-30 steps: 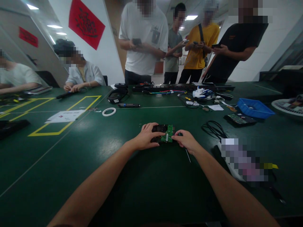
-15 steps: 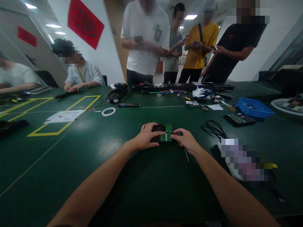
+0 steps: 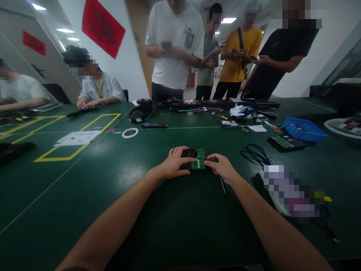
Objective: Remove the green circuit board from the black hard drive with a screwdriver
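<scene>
A hard drive (image 3: 200, 154) with a green circuit board facing up lies on the green table. My left hand (image 3: 175, 162) grips its left side, the thumb stretched across the board and the other fingers over the far edge. At the board's right edge, the thumb and index fingertips of my right hand (image 3: 221, 166) are pinched together. A thin metal shaft, seemingly a screwdriver (image 3: 222, 185), sticks out beneath that hand towards me; its handle is mostly hidden by the palm and fingers. What the fingertips touch is too small to make out.
To the right lie a coiled black cable (image 3: 255, 155), a second hard drive (image 3: 286, 142) and a blue tray (image 3: 304, 130). A white ring (image 3: 130, 133) and a dark cylindrical tool (image 3: 153, 125) are beyond my left hand. Several people stand or sit across the table.
The view has shifted very slightly. Both hands and the hard drive keep practically the same positions.
</scene>
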`<state>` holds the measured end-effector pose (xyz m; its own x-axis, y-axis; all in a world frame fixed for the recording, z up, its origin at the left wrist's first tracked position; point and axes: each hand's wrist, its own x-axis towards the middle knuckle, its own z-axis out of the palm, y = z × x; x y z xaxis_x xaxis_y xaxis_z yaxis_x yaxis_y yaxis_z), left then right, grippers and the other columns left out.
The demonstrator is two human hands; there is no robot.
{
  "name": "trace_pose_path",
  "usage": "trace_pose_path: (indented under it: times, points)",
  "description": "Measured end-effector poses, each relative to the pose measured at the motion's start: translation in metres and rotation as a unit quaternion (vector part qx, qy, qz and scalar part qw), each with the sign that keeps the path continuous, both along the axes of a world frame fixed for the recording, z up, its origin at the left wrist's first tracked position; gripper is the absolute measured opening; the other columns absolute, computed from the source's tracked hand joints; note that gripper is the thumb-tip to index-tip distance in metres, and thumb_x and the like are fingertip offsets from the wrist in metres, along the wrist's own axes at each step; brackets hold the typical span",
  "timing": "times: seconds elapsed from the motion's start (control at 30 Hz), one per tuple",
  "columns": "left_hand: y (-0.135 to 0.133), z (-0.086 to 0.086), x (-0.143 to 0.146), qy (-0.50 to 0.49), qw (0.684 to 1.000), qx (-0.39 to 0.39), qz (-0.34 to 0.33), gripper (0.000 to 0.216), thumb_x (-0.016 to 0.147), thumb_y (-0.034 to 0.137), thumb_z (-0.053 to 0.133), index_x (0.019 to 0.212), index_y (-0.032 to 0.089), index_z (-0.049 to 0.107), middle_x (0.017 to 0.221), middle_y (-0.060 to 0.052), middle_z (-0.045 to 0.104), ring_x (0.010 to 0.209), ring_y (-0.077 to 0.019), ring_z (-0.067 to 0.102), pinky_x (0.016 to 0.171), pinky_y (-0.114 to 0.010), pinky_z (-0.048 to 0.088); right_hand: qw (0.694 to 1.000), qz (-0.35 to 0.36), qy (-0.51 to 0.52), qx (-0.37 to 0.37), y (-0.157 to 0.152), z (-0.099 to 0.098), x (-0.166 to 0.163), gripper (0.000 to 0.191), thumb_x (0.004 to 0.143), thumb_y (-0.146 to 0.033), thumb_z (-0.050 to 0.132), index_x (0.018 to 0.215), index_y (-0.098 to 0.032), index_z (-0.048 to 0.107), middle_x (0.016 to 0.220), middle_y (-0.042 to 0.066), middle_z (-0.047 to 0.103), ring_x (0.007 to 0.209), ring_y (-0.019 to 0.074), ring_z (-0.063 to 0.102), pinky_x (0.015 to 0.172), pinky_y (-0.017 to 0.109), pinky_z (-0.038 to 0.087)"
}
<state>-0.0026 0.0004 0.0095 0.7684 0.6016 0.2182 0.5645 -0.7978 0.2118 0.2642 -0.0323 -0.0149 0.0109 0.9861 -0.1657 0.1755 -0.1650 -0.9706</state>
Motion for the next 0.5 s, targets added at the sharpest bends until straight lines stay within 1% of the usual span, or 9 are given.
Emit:
trace_pose_path:
  times: [0.17, 0.5]
  points:
    - [0.0008, -0.0003, -0.0003, -0.001, 1.0, -0.001, 0.002, 0.065, 0.081, 0.043, 0.079, 0.142, 0.044, 0.054, 0.153, -0.007, 0.028, 0.138, -0.04, 0.03, 0.111, -0.062, 0.027, 1.0, -0.006, -0.005, -0.009, -0.0018, 0.0037, -0.0018, 0.029, 0.079, -0.026, 0.078, 0.103, -0.016, 0.065, 0.064, -0.002, 0.058, 0.046, 0.0081, 0.044, 0.039, 0.021, 0.031]
    - [0.0007, 0.0003, 0.0, 0.002, 1.0, -0.002, 0.003, 0.065, 0.081, 0.043, 0.078, 0.142, 0.045, 0.054, 0.153, -0.007, 0.028, 0.138, -0.04, 0.03, 0.111, -0.062, 0.027, 1.0, -0.002, -0.004, -0.009, -0.0007, 0.0009, -0.0007, 0.028, 0.079, -0.027, 0.078, 0.102, -0.016, 0.065, 0.064, -0.002, 0.058, 0.046, 0.0078, 0.043, 0.039, 0.021, 0.03]
